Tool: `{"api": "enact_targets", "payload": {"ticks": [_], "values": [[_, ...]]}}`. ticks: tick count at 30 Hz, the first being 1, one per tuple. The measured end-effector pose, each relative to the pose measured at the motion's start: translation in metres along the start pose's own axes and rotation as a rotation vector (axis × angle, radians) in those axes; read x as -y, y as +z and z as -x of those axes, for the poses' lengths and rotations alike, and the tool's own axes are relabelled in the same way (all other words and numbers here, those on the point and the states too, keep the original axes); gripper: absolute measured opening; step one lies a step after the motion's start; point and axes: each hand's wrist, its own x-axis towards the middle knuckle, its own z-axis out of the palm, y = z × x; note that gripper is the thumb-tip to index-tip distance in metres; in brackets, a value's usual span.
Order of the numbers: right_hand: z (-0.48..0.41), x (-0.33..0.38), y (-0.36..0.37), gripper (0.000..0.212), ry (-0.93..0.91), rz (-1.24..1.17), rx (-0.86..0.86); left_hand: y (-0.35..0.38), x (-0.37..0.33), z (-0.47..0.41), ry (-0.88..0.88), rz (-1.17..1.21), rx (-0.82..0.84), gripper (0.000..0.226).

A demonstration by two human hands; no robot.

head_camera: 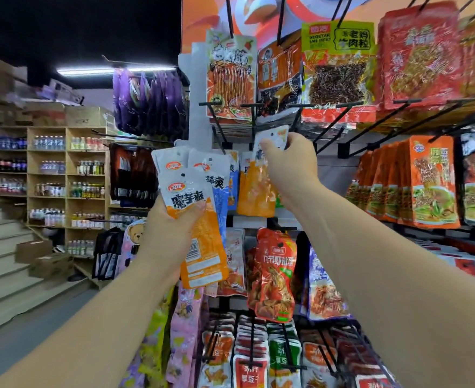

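Left hand [172,228]: fingers curled round a fanned stack [191,191] of white-and-orange snack packets. The thumb is across the front one and the rest are behind. The stack is held upright at mid-height, just left of the rack's centre column, with barcodes showing at the bottom edge.

Right hand [289,163]: clamped on the white top of one more packet [254,189] of the same kind, thumb in front and fingers wrapped behind. Its orange body hangs below the hand. The top sits just under a black peg [253,119]. Can't tell whether the hang hole is on the peg, because the hand covers it.

Surroundings:
- Far left: stairs [4,261] with cardboard boxes [43,259] on them.
- Next: a wooden shelf [62,177] full of bottles.
- Then purple bags [149,102] hung high, with dark bags [132,177] below them.
- Behind the stack: more hanging packets, mostly covered by it.
- Between the forearms: a red pack [275,275] hangs tilted, with rows of small packs beneath it.
- Top row: a green pack [338,63] among red and orange ones.
- Right: a row of orange packs [426,186].

Peg tips stick out toward the camera all around the right hand.

Hard to read:
- Edges are smeared by the wide lens.
- Shelf labels are illegible.
- Packs at far right are cut off by the frame.
- The right forearm hides the lower right of the rack.
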Motion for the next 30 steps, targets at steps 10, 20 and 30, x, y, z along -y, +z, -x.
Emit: {"api": "enact_targets", "payload": {"ticks": [10, 20, 30], "values": [[-0.015, 0.0, 0.004, 0.031, -0.083, -0.154, 0.089, -0.006, 0.003, -0.002, -0.034, 0.042, 0.056, 0.025], [-0.024, -0.008, 0.015, 0.053, -0.067, -0.11, 0.068, -0.011, 0.005, 0.0, -0.041, 0.037, 0.07, 0.024], [-0.033, -0.002, 0.019, 0.052, -0.006, -0.046, 0.095, -0.012, 0.004, 0.001, -0.045, 0.023, 0.087, 0.026]]}}
